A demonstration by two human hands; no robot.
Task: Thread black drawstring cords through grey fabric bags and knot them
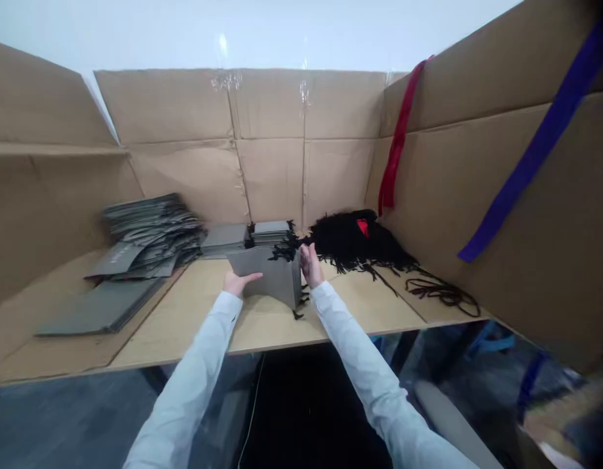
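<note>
My left hand (236,283) grips a bundle of flat grey paper bags (269,277) at its left edge, the thumb lying across the front. The bundle stands tilted upright over the table, with black cord ends showing along its top and right side. Against the right edge of the bundle is my right hand (311,266), its fingers stretched upward and not wrapped round it. Just behind stand a stack of grey bags with black cords (271,233) and a plain grey stack (224,238).
A messy pile of grey bags (150,228) and a flat grey stack (101,306) lie at left. At right are a heap of black cords (355,241) and a loose dark cord (443,293). Cardboard walls (267,107) enclose the table (184,312); red (396,150) and blue ribbons (531,150) hang right.
</note>
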